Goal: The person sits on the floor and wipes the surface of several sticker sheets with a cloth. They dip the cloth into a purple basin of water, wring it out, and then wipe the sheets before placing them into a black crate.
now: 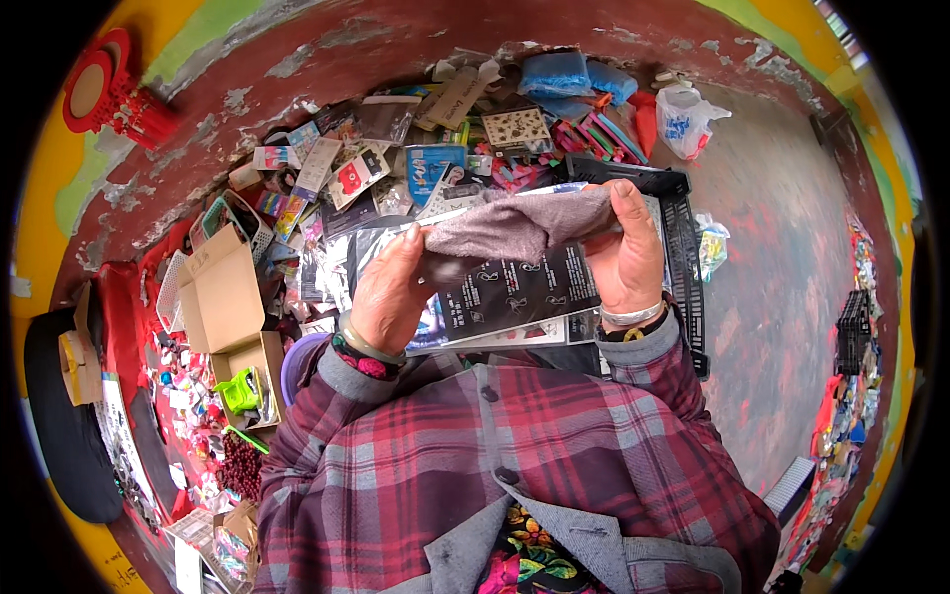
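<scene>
Two hands: left hand (pixel 388 292) and right hand (pixel 625 252) raised together over the black plastic crate (pixel 683 259), both closed on one grey-mauve knitted cloth (pixel 515 226).
Cloth position: stretched flat between the hands, above the near half of the crate, roughly level.
Left fingers: curled narrow, thumb and fingertips (pixel 411 238) pinching the cloth's left end; cloth bunches just under the fingertips.
Right fingers: wrapped over the cloth's right end, fingertips (pixel 621 190) on top; cloth edge runs under them into the palm.
Black card package: flat rectangular pack (pixel 520 289) with small white diagrams, directly beneath the cloth, between the two wrists, lying on the crate.
Clear sleeves: glossy transparent packets (pixel 341 259) left of the crate, overlapping.
Blue card pack: rectangular, blue and white (pixel 433 168), behind the crate's left corner.
Beige patterned card: square, dotted with small dark motifs (pixel 517 129), behind the crate.
Blue cloth bundles: two, folded (pixel 556 73), far behind the crate against the wall.
White plastic bag: blue print, knotted (pixel 685 119), behind the crate's right corner.
Cardboard box: open, flaps up (pixel 226 297), well left of the crate.
Wrists: bangles (pixel 368 346) on left, metal bracelet (pixel 631 317) on right; plaid sleeves.
</scene>
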A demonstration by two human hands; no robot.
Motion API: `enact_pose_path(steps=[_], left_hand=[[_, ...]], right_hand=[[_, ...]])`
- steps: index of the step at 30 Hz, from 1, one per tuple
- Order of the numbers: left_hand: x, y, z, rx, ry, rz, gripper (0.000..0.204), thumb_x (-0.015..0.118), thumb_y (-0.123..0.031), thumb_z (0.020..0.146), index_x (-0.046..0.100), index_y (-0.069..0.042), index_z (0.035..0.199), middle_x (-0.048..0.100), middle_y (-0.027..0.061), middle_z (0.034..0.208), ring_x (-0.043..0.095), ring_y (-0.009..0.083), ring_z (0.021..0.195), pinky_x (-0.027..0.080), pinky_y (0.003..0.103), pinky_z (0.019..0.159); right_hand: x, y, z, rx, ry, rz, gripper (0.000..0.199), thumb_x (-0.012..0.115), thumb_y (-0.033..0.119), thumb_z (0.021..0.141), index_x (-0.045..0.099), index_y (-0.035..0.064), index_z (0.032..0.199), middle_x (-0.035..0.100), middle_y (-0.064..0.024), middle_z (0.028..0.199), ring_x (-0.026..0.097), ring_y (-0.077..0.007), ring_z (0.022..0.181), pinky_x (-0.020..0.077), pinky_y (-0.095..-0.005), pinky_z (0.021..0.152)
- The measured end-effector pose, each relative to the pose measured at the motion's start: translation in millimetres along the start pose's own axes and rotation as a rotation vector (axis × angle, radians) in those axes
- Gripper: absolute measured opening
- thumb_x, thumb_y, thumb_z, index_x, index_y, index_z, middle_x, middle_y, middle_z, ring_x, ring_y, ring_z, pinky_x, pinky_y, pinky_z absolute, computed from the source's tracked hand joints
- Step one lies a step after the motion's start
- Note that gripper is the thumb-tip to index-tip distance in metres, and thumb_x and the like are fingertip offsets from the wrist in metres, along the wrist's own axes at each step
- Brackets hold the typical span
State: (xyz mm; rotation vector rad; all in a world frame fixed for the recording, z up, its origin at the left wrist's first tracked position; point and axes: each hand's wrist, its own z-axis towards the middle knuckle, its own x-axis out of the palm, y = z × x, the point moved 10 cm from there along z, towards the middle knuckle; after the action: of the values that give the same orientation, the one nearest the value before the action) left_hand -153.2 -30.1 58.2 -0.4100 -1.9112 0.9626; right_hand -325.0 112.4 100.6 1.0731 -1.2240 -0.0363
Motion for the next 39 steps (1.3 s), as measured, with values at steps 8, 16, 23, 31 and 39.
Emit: enact_pose_path(steps=[8,16,23,31,39], left_hand=[[2,-37,-3,0.295,0.112,-0.134,0.030,0.043,-0.027,0.099,0.054,0.000,0.107,0.058,0.0117,0.106,0.053,0.0235,0.104,0.040,0.041,0.096],[23,-108,-42,0.659,0.050,0.160,0.031,0.043,-0.023,0.100,0.055,0.000,0.117,0.057,0.0094,0.115,0.054,0.0120,0.098,0.043,0.027,0.088],[45,-105,-34,0.338,0.023,-0.019,0.030,0.045,-0.020,0.099,0.056,0.002,0.116,0.060,0.0084,0.106,0.058,0.0142,0.093,0.048,0.028,0.084],[-70,-20,-4,-0.016,-0.226,0.362,0.037,0.053,-0.016,0.094,0.047,-0.005,0.129,0.058,0.0068,0.100,0.059,0.0144,0.087,0.053,0.028,0.071],[-128,12,-27,0.033,-0.304,0.565,0.028,0.047,-0.007,0.095,0.052,0.001,0.121,0.057,0.0073,0.103,0.060,0.0141,0.088,0.053,0.027,0.076]], right_hand=[[43,30,-14,-0.191,0.167,-0.399,0.013,0.058,0.018,0.093,0.057,0.0048,0.091,0.053,0.0039,0.080,0.046,-0.0023,0.074,0.0390,-0.0193,0.067],[110,109,-67,-1.033,0.228,-1.169,0.010,0.065,0.008,0.088,0.060,-0.0006,0.090,0.060,-0.0034,0.079,0.050,-0.0069,0.067,0.0424,-0.0198,0.062],[123,119,-49,-1.031,0.170,-1.174,0.009,0.066,0.007,0.087,0.060,0.0000,0.087,0.053,0.0022,0.072,0.043,-0.0042,0.062,0.0368,-0.0185,0.055],[46,-3,36,-0.779,0.259,-1.862,0.033,0.059,0.028,0.087,0.057,0.0109,0.116,0.060,-0.0117,0.113,0.056,-0.0284,0.105,0.0438,-0.0424,0.084],[27,-126,-21,-0.551,0.849,-2.064,0.047,0.048,0.035,0.092,0.046,0.0132,0.134,0.038,-0.0142,0.143,0.031,-0.0291,0.135,0.0199,-0.0439,0.110]])
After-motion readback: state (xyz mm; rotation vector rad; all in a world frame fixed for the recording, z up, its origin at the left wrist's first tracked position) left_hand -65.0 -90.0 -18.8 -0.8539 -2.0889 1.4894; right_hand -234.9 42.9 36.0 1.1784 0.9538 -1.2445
